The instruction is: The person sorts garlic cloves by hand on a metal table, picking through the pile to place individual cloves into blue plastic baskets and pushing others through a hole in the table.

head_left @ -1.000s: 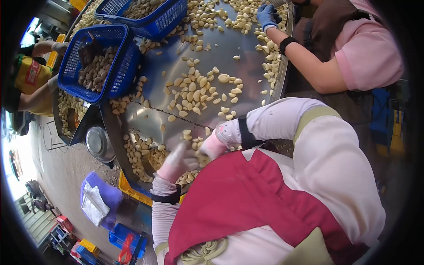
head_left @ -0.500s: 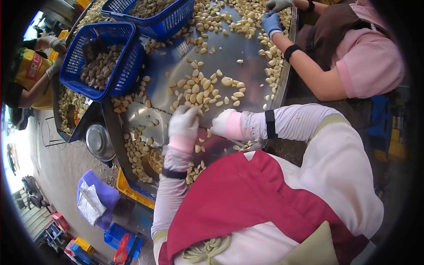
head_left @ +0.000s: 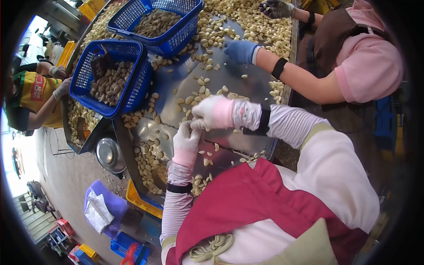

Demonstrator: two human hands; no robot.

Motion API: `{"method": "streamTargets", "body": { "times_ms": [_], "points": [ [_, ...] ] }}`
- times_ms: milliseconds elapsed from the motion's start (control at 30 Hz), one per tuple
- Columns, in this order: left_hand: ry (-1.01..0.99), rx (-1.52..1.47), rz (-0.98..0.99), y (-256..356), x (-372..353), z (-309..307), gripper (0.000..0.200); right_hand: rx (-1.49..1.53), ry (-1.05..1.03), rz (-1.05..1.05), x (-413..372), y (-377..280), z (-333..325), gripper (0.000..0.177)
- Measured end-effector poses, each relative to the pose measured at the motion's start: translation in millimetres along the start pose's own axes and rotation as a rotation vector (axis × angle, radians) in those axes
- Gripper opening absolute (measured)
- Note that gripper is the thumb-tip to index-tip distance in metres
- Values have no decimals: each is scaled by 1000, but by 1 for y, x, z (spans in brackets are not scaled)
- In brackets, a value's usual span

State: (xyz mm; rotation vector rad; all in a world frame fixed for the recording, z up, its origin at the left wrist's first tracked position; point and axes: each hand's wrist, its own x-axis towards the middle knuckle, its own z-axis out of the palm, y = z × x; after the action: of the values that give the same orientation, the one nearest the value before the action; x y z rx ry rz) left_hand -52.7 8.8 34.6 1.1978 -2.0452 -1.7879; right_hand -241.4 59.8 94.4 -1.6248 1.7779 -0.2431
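My left hand (head_left: 186, 138) and my right hand (head_left: 208, 111), both in white gloves, meet above a metal sorting table (head_left: 238, 84). Their fingers are pinched together and touch one another; whatever lies between them is too small or hidden to make out. Pale garlic cloves (head_left: 205, 91) lie scattered just beyond my right hand. A few more cloves (head_left: 206, 162) rest on the near side, past a thin dark chain (head_left: 234, 151) that crosses the metal below my hands. Another heap of cloves (head_left: 148, 170) fills the table's left corner.
Two blue baskets of unpeeled-looking cloves stand at the upper left, a nearer basket (head_left: 128, 95) and a farther basket (head_left: 187, 33). At right, a co-worker's blue-gloved hand (head_left: 240, 52) reaches over the table. Another person (head_left: 39, 95) works at left. A metal bowl (head_left: 109, 154) sits below.
My right hand has moved left and away from me to meet my left hand. The co-worker's blue-gloved hand has come inward and nearer. The whole view has shifted slightly.
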Motion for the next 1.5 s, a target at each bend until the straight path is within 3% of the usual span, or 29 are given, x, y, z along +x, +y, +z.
{"method": "streamTargets", "body": {
  "times_ms": [67,100,167,233,267,333,367,433,467,533,567,600,633,667,700,733,767,800,833,900,933,1000,1100,1167,1233,1267,1367,1433,1500],
  "points": [
    [0,-51,19,-10,-6,0,27,83,-99,35,6,8,32,49],
    [-7,-98,42,-13,-9,0,26,209,-34,-9,9,14,45,47],
    [-57,-265,-95,-10,-18,-2,23,338,30,-54,12,15,61,46],
    [-55,-695,-112,-22,-21,-2,20,497,74,-5,15,9,69,40],
    [-54,-693,-106,-23,-21,-3,20,594,77,31,14,2,68,38],
    [-135,-1094,-112,-24,-21,-6,10,690,63,48,18,-2,71,37],
    [-136,-1092,-109,-28,-21,-7,10,788,45,69,20,-2,74,36],
    [91,2,349,-43,-21,-11,14,746,63,67,31,-1,81,35],
    [89,4,352,-61,-17,-16,14,834,-6,104,37,-1,85,35],
    [-91,-1104,-138,-96,-7,-27,25,1059,-115,182,45,-13,80,32],
    [-95,-1102,-134,-93,-8,-26,25,1320,229,268,51,-53,76,30],
    [88,-427,63,-87,-14,-24,29,1205,294,-97,74,-68,104,33],
    [258,256,252,-79,-19,-23,33,1067,102,-309,44,-101,77,45],
    [414,948,430,-67,-22,-22,37,1067,109,-312,41,-102,63,45],
    [176,559,137,-54,-21,-21,43,768,4,-369,42,-99,51,46],
    [176,560,132,-50,-16,-23,43,467,-104,-417,44,-92,41,48],
    [330,110,-40,-48,-10,-27,39,163,-215,-460,47,-83,33,51],
    [476,-347,-208,-49,-7,-33,36,2,-34,-212,47,-61,28,47],
    [586,-28,37,-89,4,-42,32,-164,152,31,48,-31,24,43],
    [751,392,251,-75,1,-59,41,-422,329,48,58,39,46,40],
    [751,393,242,-73,3,-65,41,-420,321,46,48,42,49,40],
    [698,911,15,-69,13,-72,50,-345,219,79,34,42,45,39],
    [710,969,-10,-89,33,-67,58,-216,99,243,41,44,39,42],
    [661,970,-25,-81,32,-65,59,-92,196,210,48,58,29,37],
    [661,1002,4,-81,30,-64,61,49,75,191,63,68,8,34],
    [655,1001,4,-81,28,-64,61,166,117,94,64,79,5,30],
    [653,1030,24,-80,27,-65,61,333,258,122,65,93,-2,22],
    [652,1022,33,-77,26,-64,60,300,371,147,56,90,-1,24],
    [662,1025,38,-77,26,-63,60,-131,228,56,41,73,10,28]
  ]
}}
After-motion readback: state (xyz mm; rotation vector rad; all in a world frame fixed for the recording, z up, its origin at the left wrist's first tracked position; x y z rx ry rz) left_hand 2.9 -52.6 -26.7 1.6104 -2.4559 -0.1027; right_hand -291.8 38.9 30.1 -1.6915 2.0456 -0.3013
